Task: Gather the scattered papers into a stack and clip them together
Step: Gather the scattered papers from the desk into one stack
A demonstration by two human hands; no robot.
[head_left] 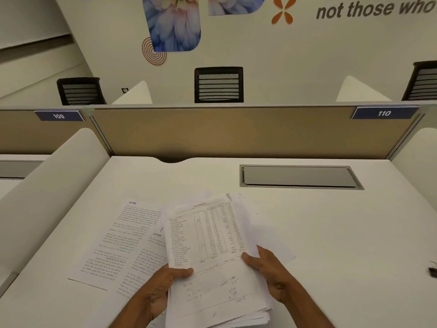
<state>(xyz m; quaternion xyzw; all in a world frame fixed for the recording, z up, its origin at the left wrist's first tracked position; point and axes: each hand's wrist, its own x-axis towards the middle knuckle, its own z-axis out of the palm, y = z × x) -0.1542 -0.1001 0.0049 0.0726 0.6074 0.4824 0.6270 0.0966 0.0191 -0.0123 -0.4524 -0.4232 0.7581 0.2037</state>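
I hold a loose stack of papers above the white desk, its top sheet a printed table with handwriting below. My left hand grips the stack's left edge, thumb on top. My right hand grips the right edge, thumb on the top sheet. The sheets are unevenly lined up, with edges fanning out at the bottom and upper right. Two printed text pages lie flat on the desk to the left, partly under the stack. A small dark object, perhaps a clip, shows at the right edge.
A grey cable hatch is set into the desk at the back right. A tan partition closes off the far side. White side dividers bound the desk left and right. Black chairs stand beyond.
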